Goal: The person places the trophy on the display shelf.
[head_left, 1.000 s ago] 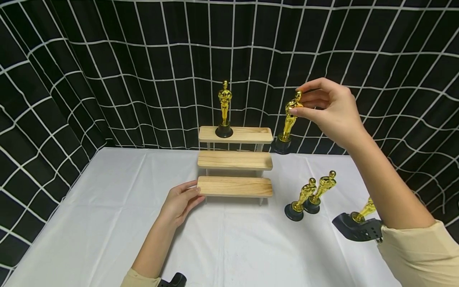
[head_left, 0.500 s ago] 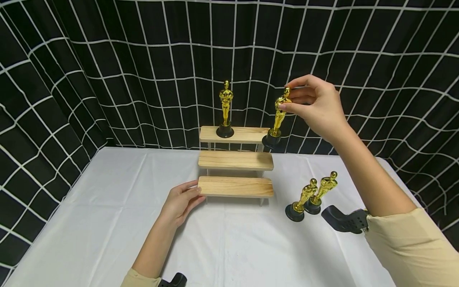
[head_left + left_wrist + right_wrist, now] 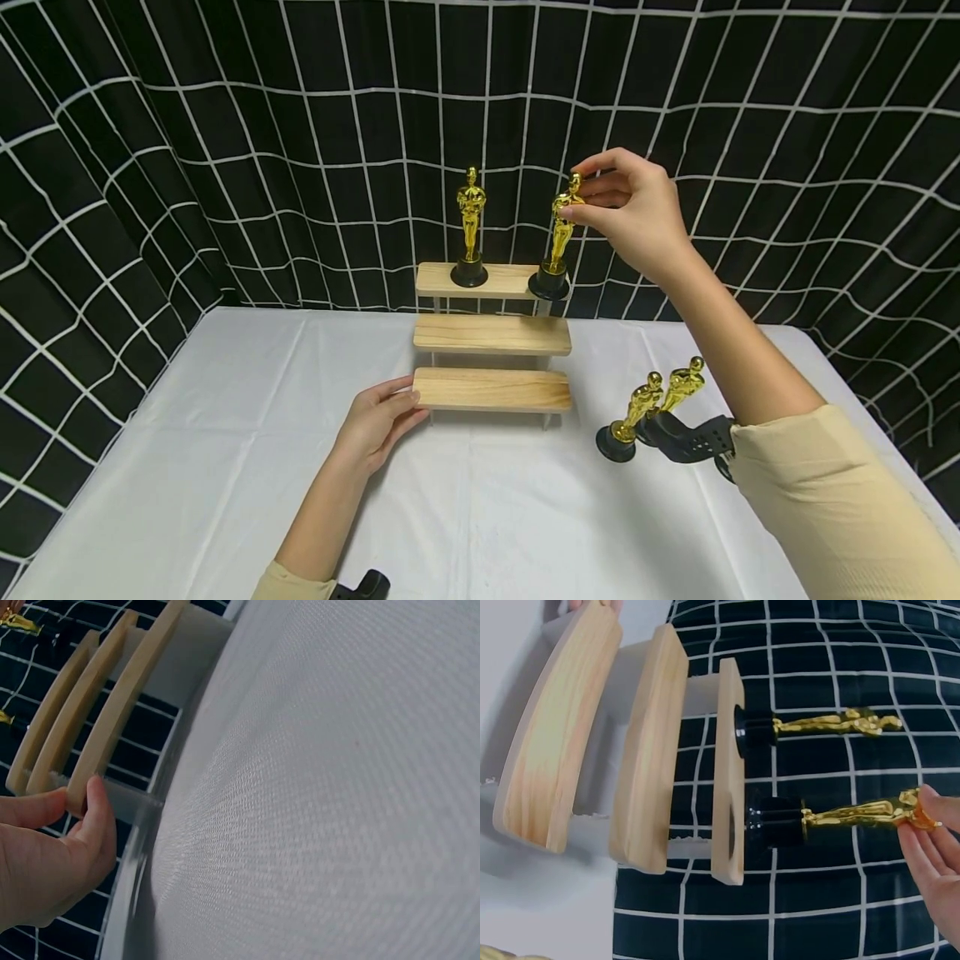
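A black curtain with a white grid hung behind a white-covered worktop. In the head view, the right forearm slanted up and inward from the lower right, and the right hand had its grip pinched around the upper body of a gold statuette, thumb in front. That statuette's black base was at the right end of the top shelf, beside another statuette. The left hand held the left end of the bottom shelf. Half a second earlier the held statuette hung partly past the shelf's right end; since then it had moved left with the hand, while the left hand had stayed put.

In the left wrist view, the left grip was closed on the bottom shelf's end, between thumb and fingers.

In the right wrist view, the right fingertips pinched the statuette near its head; whether its base touched the shelf I could not tell.
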The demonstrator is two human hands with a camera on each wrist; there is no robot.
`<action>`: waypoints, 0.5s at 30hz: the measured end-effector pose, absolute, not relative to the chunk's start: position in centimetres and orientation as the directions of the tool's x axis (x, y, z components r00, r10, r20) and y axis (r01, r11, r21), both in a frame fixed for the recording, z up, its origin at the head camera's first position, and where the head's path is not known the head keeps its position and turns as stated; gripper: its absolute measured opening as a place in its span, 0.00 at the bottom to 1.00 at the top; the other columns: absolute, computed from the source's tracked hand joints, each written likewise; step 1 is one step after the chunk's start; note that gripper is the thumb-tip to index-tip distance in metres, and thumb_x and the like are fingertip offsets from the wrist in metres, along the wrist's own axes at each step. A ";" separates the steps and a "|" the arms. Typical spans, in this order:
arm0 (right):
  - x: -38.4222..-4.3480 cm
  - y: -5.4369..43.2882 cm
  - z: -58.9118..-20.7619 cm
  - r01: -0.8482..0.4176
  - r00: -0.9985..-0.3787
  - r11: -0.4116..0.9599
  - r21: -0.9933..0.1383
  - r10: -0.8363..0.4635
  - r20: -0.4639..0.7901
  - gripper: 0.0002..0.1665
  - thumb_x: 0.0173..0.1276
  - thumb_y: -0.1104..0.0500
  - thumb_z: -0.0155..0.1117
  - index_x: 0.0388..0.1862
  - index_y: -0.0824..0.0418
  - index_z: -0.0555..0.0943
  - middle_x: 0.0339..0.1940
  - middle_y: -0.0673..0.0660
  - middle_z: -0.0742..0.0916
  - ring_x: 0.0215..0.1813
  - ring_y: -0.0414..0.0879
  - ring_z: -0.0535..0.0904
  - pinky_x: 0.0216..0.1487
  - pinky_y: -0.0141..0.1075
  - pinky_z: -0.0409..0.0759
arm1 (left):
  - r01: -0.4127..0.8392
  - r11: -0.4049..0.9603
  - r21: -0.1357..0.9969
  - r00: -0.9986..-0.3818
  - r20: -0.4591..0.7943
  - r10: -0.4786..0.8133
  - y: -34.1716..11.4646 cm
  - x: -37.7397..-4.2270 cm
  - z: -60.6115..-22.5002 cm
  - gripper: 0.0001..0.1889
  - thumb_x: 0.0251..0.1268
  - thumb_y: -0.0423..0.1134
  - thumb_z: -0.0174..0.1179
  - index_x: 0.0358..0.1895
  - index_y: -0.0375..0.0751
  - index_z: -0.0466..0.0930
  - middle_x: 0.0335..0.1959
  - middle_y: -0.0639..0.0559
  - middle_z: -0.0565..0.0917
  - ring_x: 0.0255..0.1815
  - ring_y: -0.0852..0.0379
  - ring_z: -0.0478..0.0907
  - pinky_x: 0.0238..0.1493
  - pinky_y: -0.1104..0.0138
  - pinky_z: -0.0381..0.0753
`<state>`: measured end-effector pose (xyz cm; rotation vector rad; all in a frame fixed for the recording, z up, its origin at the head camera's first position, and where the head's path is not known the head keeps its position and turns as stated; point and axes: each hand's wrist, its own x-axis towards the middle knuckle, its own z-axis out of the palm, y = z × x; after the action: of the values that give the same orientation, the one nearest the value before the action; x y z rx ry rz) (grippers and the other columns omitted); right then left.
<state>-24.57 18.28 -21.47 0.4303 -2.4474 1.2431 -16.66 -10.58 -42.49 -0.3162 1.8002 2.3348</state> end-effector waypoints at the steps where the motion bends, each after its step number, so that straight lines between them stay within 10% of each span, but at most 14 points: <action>1: -24.7 18.1 -21.5 -0.426 -0.888 0.564 -0.708 -0.108 0.448 0.24 0.70 0.65 0.75 0.62 0.66 0.79 0.54 0.67 0.88 0.42 0.28 0.82 0.49 0.18 0.86 | -0.265 -0.251 0.931 -0.962 -0.271 0.010 -10.6 -16.6 -42.5 0.25 0.79 0.22 0.53 0.74 0.18 0.64 0.64 0.25 0.73 0.47 0.57 0.85 0.55 0.72 0.90; 15: -26.3 16.9 -22.4 -0.426 -0.889 0.529 -0.734 -0.093 0.449 0.22 0.69 0.67 0.75 0.60 0.67 0.81 0.53 0.69 0.88 0.40 0.28 0.83 0.46 0.18 0.87 | -0.268 -0.248 0.931 -0.962 -0.271 0.021 -10.7 -16.6 -42.5 0.25 0.79 0.22 0.53 0.75 0.19 0.64 0.65 0.24 0.73 0.47 0.57 0.84 0.55 0.72 0.90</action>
<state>-26.32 16.94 -22.37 0.4291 -2.4169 1.3014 -16.63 -10.73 -42.49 -0.3019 1.8002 2.3258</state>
